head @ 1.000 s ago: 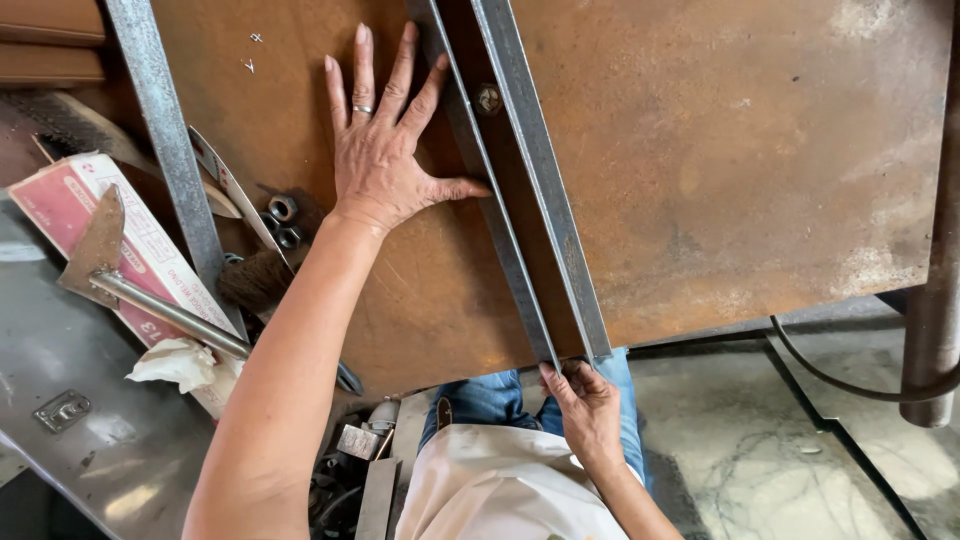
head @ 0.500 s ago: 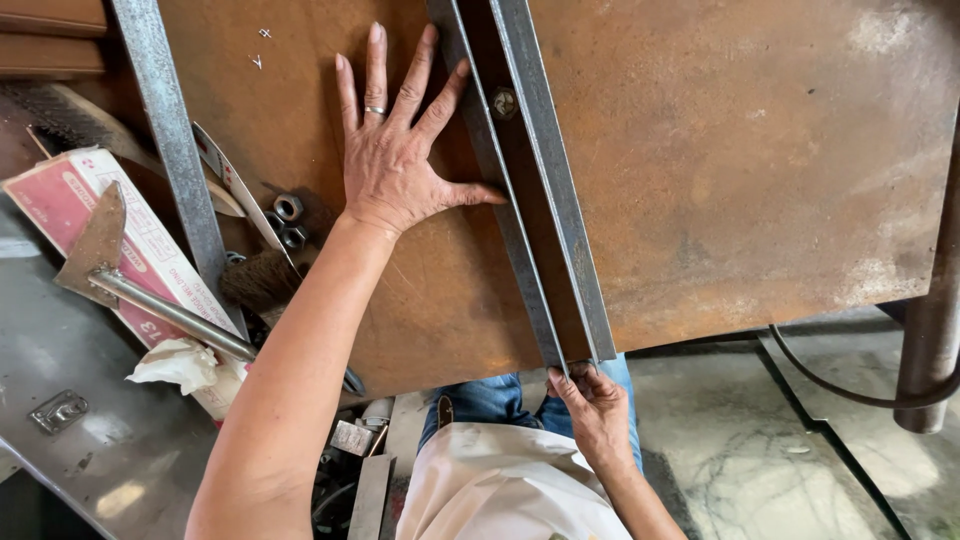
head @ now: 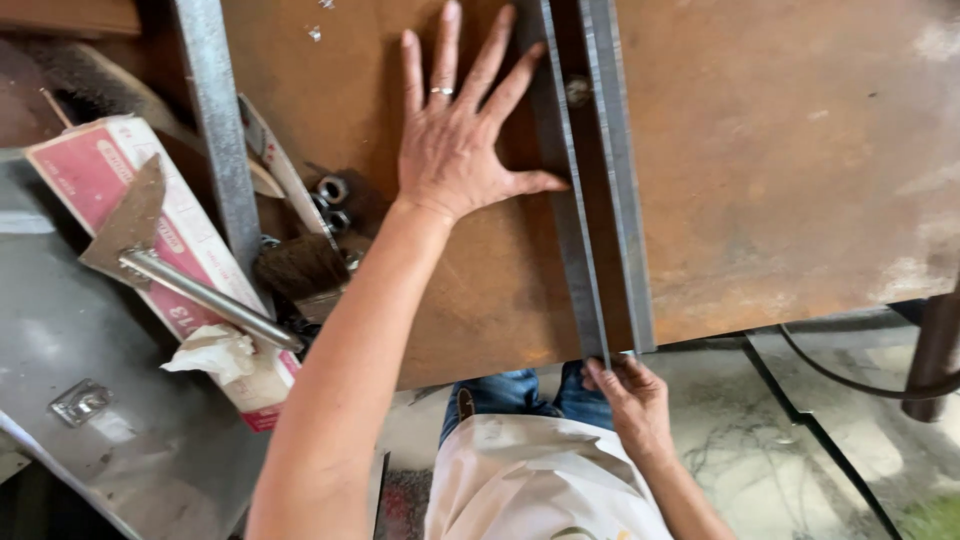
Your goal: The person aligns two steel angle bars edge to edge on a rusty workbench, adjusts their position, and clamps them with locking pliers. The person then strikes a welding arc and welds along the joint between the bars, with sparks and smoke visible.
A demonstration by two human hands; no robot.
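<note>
Head view is showing the left hand [head: 455, 150] lying flat and open on the rusty table [head: 800, 170], thumb touching the long metal bar [head: 575, 230]. The right hand [head: 630, 395] is pinching the bar's end at the table's near edge, so lining up looks unfinished.

— What does the person wear?
— A ring on one finger of the left hand [head: 455, 150], bare forearms with no sleeves, and nothing on the right hand [head: 632, 398].
— And below?
— A white top over blue jeans.
</note>
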